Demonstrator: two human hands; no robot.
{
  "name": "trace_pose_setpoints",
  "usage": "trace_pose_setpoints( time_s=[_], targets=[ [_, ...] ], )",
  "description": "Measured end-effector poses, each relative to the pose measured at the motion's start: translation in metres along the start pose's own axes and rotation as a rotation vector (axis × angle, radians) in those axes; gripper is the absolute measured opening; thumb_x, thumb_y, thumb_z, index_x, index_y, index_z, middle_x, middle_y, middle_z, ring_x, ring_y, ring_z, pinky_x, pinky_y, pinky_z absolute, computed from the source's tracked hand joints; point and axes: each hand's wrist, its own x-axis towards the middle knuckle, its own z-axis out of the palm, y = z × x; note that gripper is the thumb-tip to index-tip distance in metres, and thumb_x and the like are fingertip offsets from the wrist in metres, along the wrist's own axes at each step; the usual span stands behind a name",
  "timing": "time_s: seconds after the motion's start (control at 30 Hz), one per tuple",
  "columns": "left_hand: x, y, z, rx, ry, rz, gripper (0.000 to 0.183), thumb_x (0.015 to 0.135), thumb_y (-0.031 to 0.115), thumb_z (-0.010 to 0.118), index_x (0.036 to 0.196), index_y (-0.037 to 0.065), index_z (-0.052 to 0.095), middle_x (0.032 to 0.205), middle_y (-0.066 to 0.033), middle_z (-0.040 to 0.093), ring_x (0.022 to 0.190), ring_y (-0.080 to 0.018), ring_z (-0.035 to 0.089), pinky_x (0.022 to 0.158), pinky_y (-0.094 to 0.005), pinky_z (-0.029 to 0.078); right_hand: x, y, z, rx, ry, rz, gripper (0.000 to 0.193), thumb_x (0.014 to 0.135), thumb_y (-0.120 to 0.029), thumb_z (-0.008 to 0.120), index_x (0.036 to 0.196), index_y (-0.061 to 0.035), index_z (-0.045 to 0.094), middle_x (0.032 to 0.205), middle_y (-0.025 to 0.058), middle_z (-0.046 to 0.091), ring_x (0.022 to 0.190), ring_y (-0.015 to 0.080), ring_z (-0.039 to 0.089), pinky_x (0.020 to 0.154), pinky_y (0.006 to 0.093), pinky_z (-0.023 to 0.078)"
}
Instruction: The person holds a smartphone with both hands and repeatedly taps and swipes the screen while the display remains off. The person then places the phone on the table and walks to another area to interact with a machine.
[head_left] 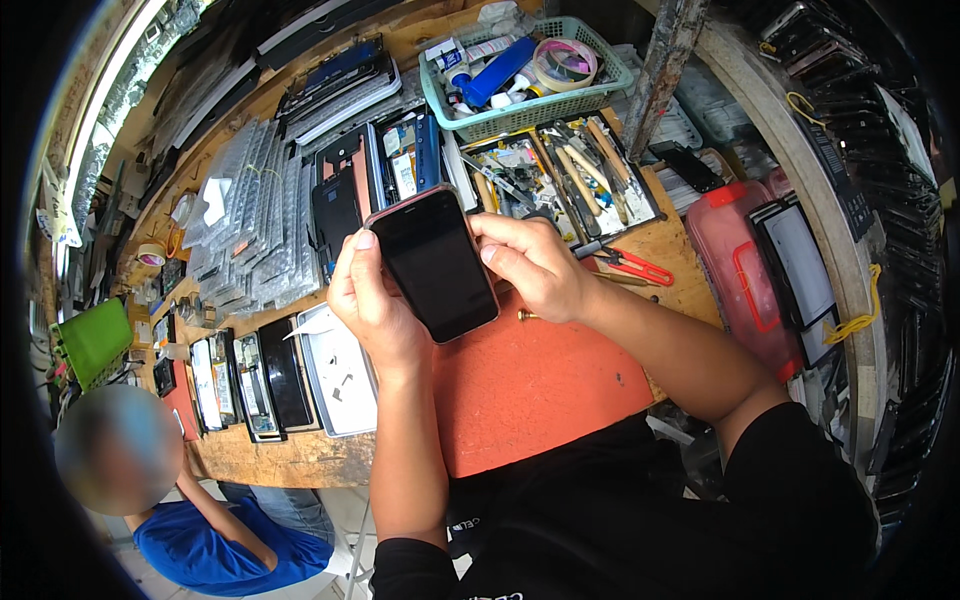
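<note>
A smartphone (pixel 438 268) with a dark screen and a thin pinkish edge is held tilted above a red mat (pixel 540 385). My left hand (pixel 375 300) is closed on its left edge, thumb near the upper left corner. My right hand (pixel 530 262) grips the upper right edge between thumb and bent fingers. Some fingers are hidden behind the phone. Just beyond my right wrist lie red-handled pliers (pixel 640 268), and a small brass-coloured piece (pixel 527 315) rests on the mat below that hand.
Opened phones (pixel 257 385) and a white tray (pixel 366 418) with small parts line the left side. Clear plastic packets (pixel 250 225) are stacked behind. A green basket (pixel 500 124) and a tool tray (pixel 645 212) stand at the back. A red case (pixel 735 285) is right; a person in blue (pixel 200 545) sits left.
</note>
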Motion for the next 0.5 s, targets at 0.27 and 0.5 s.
trace_pose_setpoints(
  time_s=[0.27, 0.5],
  targets=[
    [0.0006, 0.0004, -0.0005, 0.0, -0.011, 0.008, 0.027, 0.106, 0.018, 0.055, 0.098, -0.003, 0.069, 0.09, -0.0037, 0.069, 0.08, -0.0082, 0.062, 0.075, -0.023, 0.05, 0.0005, 0.0002, -0.0001, 0.012, -0.002, -0.004, 0.028, 0.096, -0.013, 0.047, 0.111, 0.0018, 0.065, 0.081, 0.016, 0.068, 0.073, 0.0222, 0.067, 0.07, 0.0357, 0.052],
    [0.0009, -0.0005, -0.0014, -0.001, -0.01, 0.003, 0.026, 0.106, 0.017, 0.055, 0.1, -0.003, 0.07, 0.091, -0.0041, 0.069, 0.08, -0.008, 0.062, 0.075, -0.0227, 0.05, -0.0003, 0.0019, -0.001, 0.023, -0.046, -0.001, 0.034, 0.098, -0.011, 0.045, 0.121, 0.0058, 0.063, 0.085, 0.0044, 0.066, 0.077, 0.0078, 0.056, 0.07, 0.0256, 0.047]
  ],
)
